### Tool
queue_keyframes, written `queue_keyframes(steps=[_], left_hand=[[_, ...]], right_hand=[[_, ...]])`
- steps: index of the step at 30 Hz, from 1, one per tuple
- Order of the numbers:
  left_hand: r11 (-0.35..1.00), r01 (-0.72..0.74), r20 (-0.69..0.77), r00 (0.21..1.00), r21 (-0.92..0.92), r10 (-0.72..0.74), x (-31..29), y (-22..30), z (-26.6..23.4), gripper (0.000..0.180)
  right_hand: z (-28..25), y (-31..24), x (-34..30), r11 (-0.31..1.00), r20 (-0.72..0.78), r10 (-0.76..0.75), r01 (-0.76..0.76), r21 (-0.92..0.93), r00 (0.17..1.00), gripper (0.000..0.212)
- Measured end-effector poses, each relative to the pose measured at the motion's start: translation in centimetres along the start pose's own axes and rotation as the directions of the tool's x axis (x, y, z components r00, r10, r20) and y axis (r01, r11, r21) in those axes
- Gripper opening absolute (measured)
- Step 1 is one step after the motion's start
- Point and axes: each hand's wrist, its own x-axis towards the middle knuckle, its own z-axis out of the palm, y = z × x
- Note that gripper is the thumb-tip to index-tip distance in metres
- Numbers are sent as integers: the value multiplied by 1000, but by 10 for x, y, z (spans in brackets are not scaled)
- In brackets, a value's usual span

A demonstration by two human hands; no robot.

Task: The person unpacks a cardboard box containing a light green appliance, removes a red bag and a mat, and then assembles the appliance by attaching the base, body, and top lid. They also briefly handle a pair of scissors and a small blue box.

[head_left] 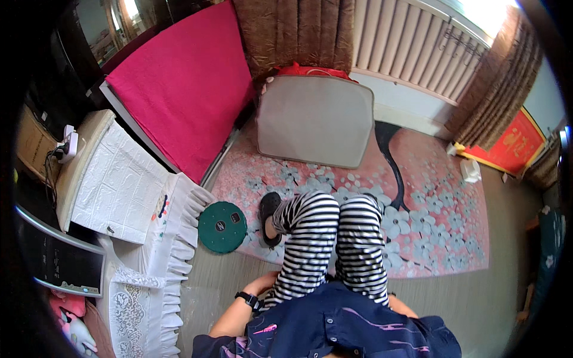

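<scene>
My left hand (261, 284) rests low beside my left thigh, in black-and-white striped trousers (310, 238). Its fingers disappear under the leg, so I cannot see whether they hold anything. A black watch (248, 300) is on that wrist. Of my right arm only a bit of forearm (403, 306) shows by the right hip; the hand is hidden behind the thigh and shirt. Closest to my left hand on the floor lies a round dark green cushion (230, 238). My left foot wears a black clog (270, 209).
A flowered pink rug (441, 256) spreads under my feet. Ahead, a grey rounded panel (316, 122) stands before a radiator (412, 48). A pink-covered board (185, 83) leans at left, near a white cabinet (113, 173) and lace-covered furniture (128, 310). A red framed picture (510, 146) stands at right.
</scene>
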Motion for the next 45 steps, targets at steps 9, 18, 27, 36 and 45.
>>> queue_keyframes(steps=[9, 18, 27, 36, 45], left_hand=[[894, -161, -44, 987, -417, 157, -7, 45, -12, 75], [769, -329, -70, 934, -548, 350, 5, 109, -10, 75], [850, -329, -200, 942, -412, 268, -27, 124, 13, 73], [886, -291, -275, 941, -362, 196, -45, 105, 2, 80], [908, -117, -165, 985, -401, 54, 12, 46, -127, 59]], right_hand=[[-12, -96, 48, 936, 384, -31, -109, 336, 923, 51], [67, -139, -29, 755, 20, -373, 316, -574, 928, 95], [72, -144, -64, 665, 6, -471, 359, -654, 882, 92], [51, -133, -52, 647, 51, -608, 532, -547, 792, 93], [-150, 142, 12, 983, -866, -140, -37, -179, 480, 28]])
